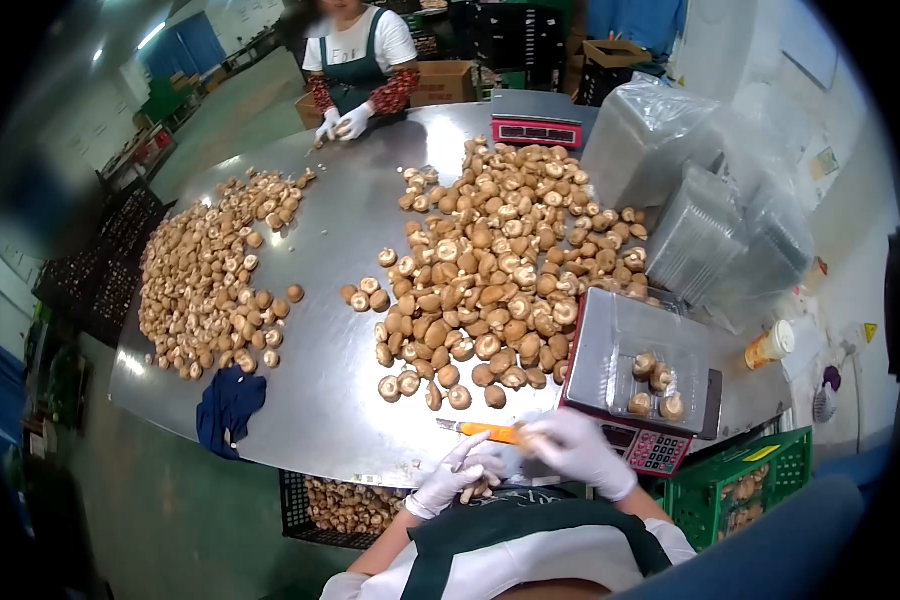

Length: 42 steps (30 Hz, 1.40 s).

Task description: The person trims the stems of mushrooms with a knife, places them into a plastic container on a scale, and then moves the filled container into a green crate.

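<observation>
Near the table's front edge, my gloved left hand (460, 478) is curled closed around a pale-stemmed mushroom (482, 488), partly hidden by the fingers. My gloved right hand (578, 452) is closed at the back end of an orange utility knife (482, 431), whose blade points left; the fingers hide that end. Just beyond the knife lies a big heap of brown mushrooms (485, 290). To the right, a clear plastic tray (660, 345) with several mushrooms (660, 377) rests on a red-framed digital scale (660, 452).
A second mushroom heap (205, 275) covers the table's left side, near a dark blue cloth (232, 408). Stacked plastic trays (695, 235) and a paper cup (770, 345) stand right. A green crate (740, 490) and black crate (295, 510) sit below. A co-worker (355, 75) stands opposite.
</observation>
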Available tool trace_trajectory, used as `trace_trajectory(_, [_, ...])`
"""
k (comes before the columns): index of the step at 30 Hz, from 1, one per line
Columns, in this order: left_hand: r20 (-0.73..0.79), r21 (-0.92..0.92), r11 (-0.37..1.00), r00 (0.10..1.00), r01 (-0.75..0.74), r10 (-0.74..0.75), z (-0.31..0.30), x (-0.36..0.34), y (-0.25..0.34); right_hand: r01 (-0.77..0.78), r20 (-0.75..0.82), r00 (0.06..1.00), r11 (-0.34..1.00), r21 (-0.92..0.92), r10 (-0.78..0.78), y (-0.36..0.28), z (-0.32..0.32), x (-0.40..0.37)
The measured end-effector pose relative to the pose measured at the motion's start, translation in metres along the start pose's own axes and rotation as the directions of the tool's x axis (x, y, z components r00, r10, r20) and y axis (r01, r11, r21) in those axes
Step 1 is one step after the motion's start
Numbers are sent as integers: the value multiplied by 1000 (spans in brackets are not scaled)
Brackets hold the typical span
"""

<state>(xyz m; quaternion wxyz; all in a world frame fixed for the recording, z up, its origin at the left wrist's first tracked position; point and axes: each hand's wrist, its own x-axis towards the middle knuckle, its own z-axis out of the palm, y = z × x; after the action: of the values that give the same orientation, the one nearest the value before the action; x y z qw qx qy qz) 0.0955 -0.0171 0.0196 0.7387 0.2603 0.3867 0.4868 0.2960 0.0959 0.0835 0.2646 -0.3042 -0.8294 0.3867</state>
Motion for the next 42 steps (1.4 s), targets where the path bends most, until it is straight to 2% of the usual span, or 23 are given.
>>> trace_trajectory(1, [-39, -8, 999, 998, 42, -42, 3, -1, 2, 131, 79, 989, 990, -55, -127, 10, 23, 2])
trace_trajectory(2, [-79, -20, 996, 993, 83, -84, 3, -3, 2, 195, 133, 972, 981, 18, -195, 13, 42, 5])
trace_trajectory(5, [-190, -107, 994, 981, 25, -45, -25, -16, -16, -73, 242, 970, 948, 311, -4, 11, 71, 12])
trace_trajectory(7, [-250, -240, 967, 968, -90, 28, -41, -31, -22, -24, 82, 997, 959, 283, 1, 22, 87, 18])
trace_trajectory(8, [-311, -327, 935, 950, -136, 29, -47, -39, -26, 156, 101, 983, 987, -32, -152, 42, 96, 21])
trace_trajectory(11, [-412, -522, 810, 911, -266, 34, -60, -58, -31, 259, 179, 964, 859, -442, -199, 73, 119, 15])
trace_trajectory(13, [-477, -568, 755, 879, -327, 21, -66, -64, -38, 283, 220, 956, 819, -500, -197, 96, 138, 12])
trace_trajectory(15, [-496, -586, 706, 865, -398, 76, -60, -70, -36, 224, 236, 965, 821, -525, -112, 100, 143, 13])
trace_trajectory(16, [-516, -572, 712, 853, -407, 73, -59, -71, -37, 147, 312, 950, 868, -475, 9, 99, 140, 14])
trace_trajectory(17, [-538, -574, 695, 839, -432, 78, -57, -72, -39, 174, 340, 940, 867, -467, -5, 93, 138, 15])
trace_trajectory(18, [-548, -519, 739, 831, -429, 97, -54, -74, -40, 89, 370, 929, 965, -247, 9, 85, 135, 16])
trace_trajectory(19, [-555, -462, 780, 824, -421, 115, -53, -76, -41, -17, 404, 914, 1000, -18, 23, 76, 131, 17])
trace_trajectory(21, [-575, -420, 817, 812, -396, 97, -53, -77, -50, -52, 509, 859, 980, 193, -55, 44, 121, 20])
trace_trajectory(23, [-573, -401, 836, 815, -374, 90, -50, -77, -54, 78, 549, 819, 980, 184, -168, 15, 115, 23])
trace_trajectory(25, [-589, -362, 842, 798, -399, 125, -38, -76, -51, 120, 545, 824, 987, 103, -157, 3, 120, 22])
trace_trajectory(28, [-579, -312, 869, 802, -385, 148, -28, -77, -45, 383, 466, 821, 923, -23, -329, 4, 130, 22])
trace_trajectory(31, [-591, -316, 864, 794, -391, 143, -16, -78, -37, 432, 473, 809, 899, -76, -349, -6, 130, 25])
trace_trajectory(35, [-590, -287, 871, 790, -399, 168, -10, -91, -32, 400, 478, 819, 913, -80, -317, 18, 140, 26])
trace_trajectory(37, [-575, -235, 877, 787, -420, 224, -17, -96, -36, 141, 547, 834, 927, -348, 78, 49, 139, 33])
trace_trajectory(38, [-547, -239, 861, 795, -448, 262, -23, -101, -39, 0, 567, 804, 954, -300, 179, 50, 129, 35])
trace_trajectory(39, [-553, -242, 860, 792, -450, 258, -26, -102, -43, 1, 574, 799, 954, -299, 179, 50, 124, 33])
trace_trajectory(41, [-567, -196, 881, 783, -431, 257, -30, -104, -45, -24, 603, 789, 985, -168, 122, 51, 117, 25])
trace_trajectory(42, [-494, -231, 857, 814, -461, 305, -37, -101, -47, 53, 624, 778, 982, -182, 74, 49, 116, 24])
